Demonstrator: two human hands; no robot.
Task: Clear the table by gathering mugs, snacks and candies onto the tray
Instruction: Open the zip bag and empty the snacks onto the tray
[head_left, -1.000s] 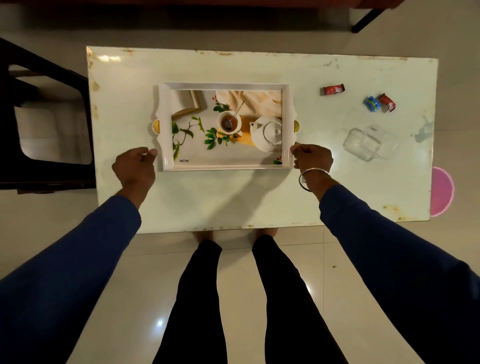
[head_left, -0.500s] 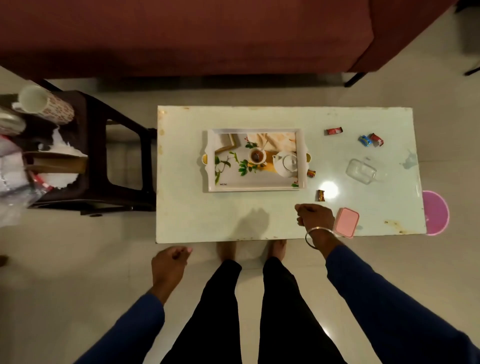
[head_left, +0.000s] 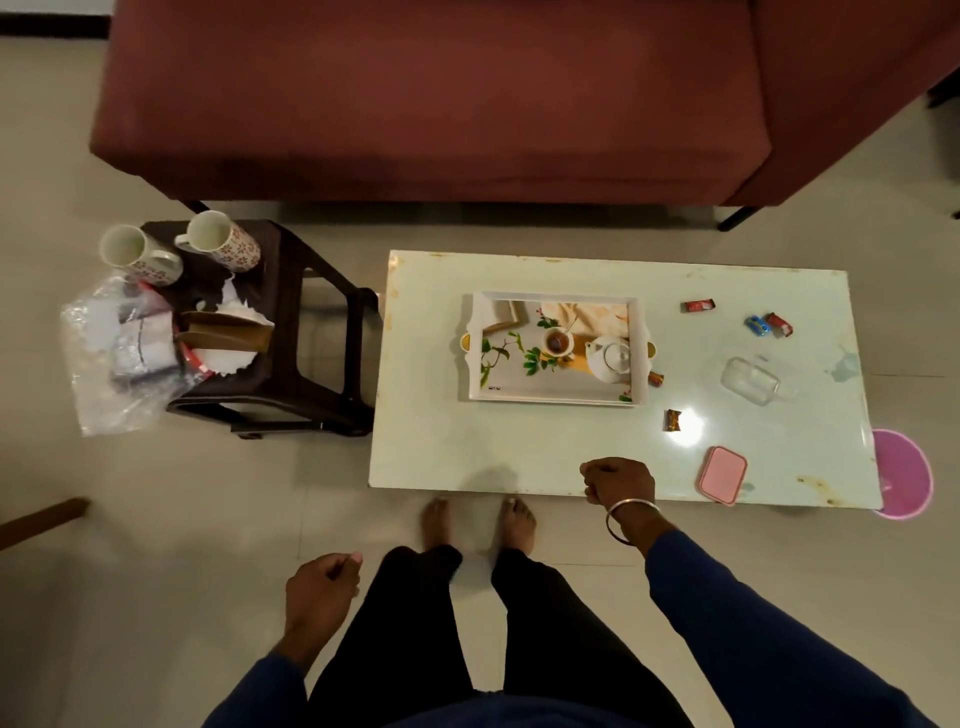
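A white tray printed with a teapot picture lies on the pale table. Loose candies sit right of it: a brown one at the tray's edge, another brown one, a red one, a blue one and a red one. Two flowered mugs stand on a dark stool to the left. My right hand hovers curled over the table's near edge, holding nothing visible. My left hand hangs loosely closed beside my leg.
A clear plastic box and its pink lid lie on the table's right part. A plastic bag and brown paper packet crowd the stool. A maroon sofa is behind the table, a pink bin at its right end.
Both hands have left the tray's sides and drawn back toward me. The view has pulled up and away, bringing the stool, mugs and sofa into sight.
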